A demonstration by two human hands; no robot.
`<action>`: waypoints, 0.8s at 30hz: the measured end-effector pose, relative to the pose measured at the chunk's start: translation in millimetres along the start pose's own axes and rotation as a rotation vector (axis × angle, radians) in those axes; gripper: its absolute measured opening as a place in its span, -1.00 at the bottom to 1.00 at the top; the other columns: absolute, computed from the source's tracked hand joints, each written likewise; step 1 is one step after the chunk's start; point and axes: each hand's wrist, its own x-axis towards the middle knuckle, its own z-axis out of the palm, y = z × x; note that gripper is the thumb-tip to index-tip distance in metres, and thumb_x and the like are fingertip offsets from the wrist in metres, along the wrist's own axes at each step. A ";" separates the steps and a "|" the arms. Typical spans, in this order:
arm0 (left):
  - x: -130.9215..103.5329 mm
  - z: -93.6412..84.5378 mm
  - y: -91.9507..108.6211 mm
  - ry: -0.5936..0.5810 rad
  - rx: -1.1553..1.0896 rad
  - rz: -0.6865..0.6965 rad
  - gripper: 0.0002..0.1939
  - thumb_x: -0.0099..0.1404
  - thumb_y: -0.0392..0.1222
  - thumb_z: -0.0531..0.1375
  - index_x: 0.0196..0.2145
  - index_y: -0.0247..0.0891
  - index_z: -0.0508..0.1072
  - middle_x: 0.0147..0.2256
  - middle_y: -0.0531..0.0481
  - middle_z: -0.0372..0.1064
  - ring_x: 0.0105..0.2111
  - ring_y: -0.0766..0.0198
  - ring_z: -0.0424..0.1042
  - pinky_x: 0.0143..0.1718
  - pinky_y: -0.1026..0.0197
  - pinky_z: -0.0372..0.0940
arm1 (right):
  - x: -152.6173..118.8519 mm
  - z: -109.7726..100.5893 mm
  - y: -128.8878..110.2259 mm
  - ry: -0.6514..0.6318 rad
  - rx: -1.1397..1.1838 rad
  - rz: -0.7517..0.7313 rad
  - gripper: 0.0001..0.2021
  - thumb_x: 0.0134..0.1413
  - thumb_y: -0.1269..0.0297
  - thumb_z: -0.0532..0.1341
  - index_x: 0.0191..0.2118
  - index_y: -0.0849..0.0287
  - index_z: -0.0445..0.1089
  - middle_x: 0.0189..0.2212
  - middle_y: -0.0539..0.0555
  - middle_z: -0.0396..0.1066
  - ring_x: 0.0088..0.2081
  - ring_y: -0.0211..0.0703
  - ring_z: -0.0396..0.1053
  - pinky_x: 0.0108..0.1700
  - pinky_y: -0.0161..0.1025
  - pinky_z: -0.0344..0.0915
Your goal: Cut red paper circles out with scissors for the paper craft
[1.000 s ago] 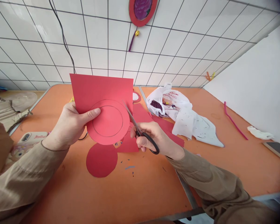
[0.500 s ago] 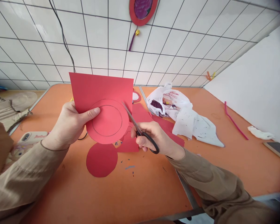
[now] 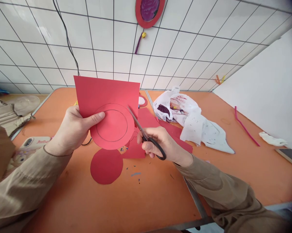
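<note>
My left hand [image 3: 74,129] grips a red paper sheet [image 3: 107,92] by its left side, thumb on the front. Two drawn rings, one inside the other, mark the sheet, and its lower edge is cut round along the outer one. In my right hand [image 3: 160,144] are black-handled scissors [image 3: 142,131], their blades at the sheet's right part beside the outer line. Below the sheet, a dark red paper circle [image 3: 106,166] lies on the orange table [image 3: 126,204].
Behind my right hand are red paper pieces [image 3: 147,118] and a white plastic bag [image 3: 182,103]. A phone [image 3: 30,142] and cardboard [image 3: 1,152] are at the left. A pink strip [image 3: 245,127] lies at the right. Tiled wall [image 3: 99,35] stands behind.
The view has shifted very slightly. Both hands, the sheet and the scissors otherwise look almost the same.
</note>
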 end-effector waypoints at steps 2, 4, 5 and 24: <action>0.2 -0.8 -0.2 -0.003 -0.008 0.008 -0.84 -0.04 -0.33 0.43 -0.41 -0.29 0.63 -0.34 -0.05 0.60 -0.29 0.13 0.55 -0.27 0.20 0.51 | 0.2 -0.1 -0.5 0.000 -0.009 0.007 -0.57 0.02 -0.10 0.26 -0.38 0.24 0.31 -0.60 -0.09 0.19 -0.64 -0.40 0.21 -0.60 -0.43 0.21; 0.3 -0.9 -0.1 -0.001 -0.017 0.016 -0.85 -0.04 -0.34 0.43 -0.42 -0.29 0.63 -0.34 -0.04 0.60 -0.31 0.15 0.55 -0.27 0.20 0.50 | 0.7 0.0 -1.4 -0.002 -0.008 0.009 -0.56 0.01 -0.12 0.26 -0.39 0.24 0.30 -0.61 -0.09 0.18 -0.64 -0.40 0.19 -0.61 -0.43 0.20; 0.3 -0.8 0.1 0.005 -0.019 0.018 -0.85 -0.04 -0.34 0.43 -0.43 -0.29 0.63 -0.35 -0.04 0.60 -0.32 0.16 0.54 -0.27 0.20 0.50 | 1.0 0.0 -1.8 -0.005 -0.007 0.009 -0.56 0.01 -0.12 0.26 -0.39 0.24 0.30 -0.61 -0.09 0.17 -0.64 -0.40 0.19 -0.61 -0.43 0.20; 3.0 -8.1 -5.1 0.000 0.083 0.013 -0.85 -0.02 -0.26 0.42 -0.41 -0.24 0.63 -0.40 -0.05 0.58 -0.29 0.02 0.57 -0.26 0.10 0.52 | 0.1 0.5 -1.8 -0.004 -0.021 0.016 -0.55 0.03 -0.13 0.25 -0.39 0.25 0.29 -0.62 -0.09 0.16 -0.66 -0.41 0.18 -0.64 -0.44 0.16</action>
